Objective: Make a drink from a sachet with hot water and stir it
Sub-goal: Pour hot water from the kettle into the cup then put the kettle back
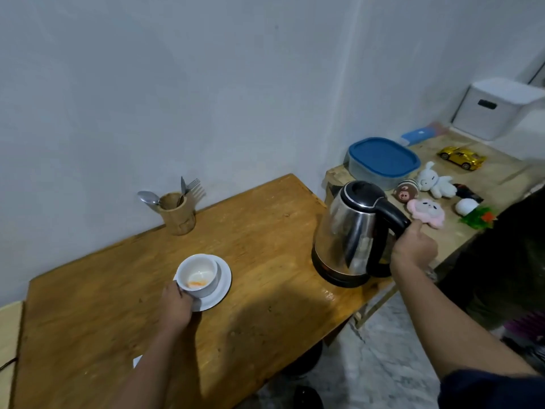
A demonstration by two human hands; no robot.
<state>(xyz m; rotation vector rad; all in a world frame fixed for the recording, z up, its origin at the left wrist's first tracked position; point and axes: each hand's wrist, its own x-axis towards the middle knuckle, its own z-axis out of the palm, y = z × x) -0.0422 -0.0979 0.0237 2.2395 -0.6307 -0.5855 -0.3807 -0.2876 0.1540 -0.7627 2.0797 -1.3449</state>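
A white cup (198,274) stands on a white saucer (221,287) near the middle of the wooden table (265,225). Orange powder lies in the cup's bottom. My left hand (177,305) grips the near side of the cup and saucer. A steel electric kettle (351,231) with a black lid and handle sits on its black base at the table's right edge. Wrapped around the kettle's black handle is my right hand (413,249). A wooden holder (177,214) with a spoon and forks stands at the back by the wall.
A second, lower table (486,175) to the right carries a blue-lidded container (383,160), several small plush toys (433,181), a gold toy car (461,157) and a white box (495,107). White walls close the back. Marbled floor lies below right.
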